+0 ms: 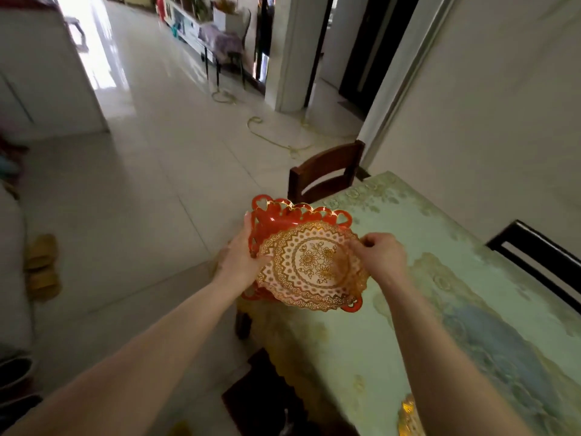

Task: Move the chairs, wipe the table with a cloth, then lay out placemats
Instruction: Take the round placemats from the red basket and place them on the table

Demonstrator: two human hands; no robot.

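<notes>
A: Materials, shapes?
B: Round lacy placemat (pixel 314 265), gold floral pattern, scalloped rim. It lies on a red plastic basket (pixel 273 221) with heart cutouts.
A: Grip?
B: Left hand (pixel 242 256) curls round the basket's side, thumb on the placemat. Right hand (pixel 382 253) pinches the placemat's right edge.
A: Where?
B: At the left edge of the green patterned table (pixel 440 309), near a wooden chair (pixel 327 171).
</notes>
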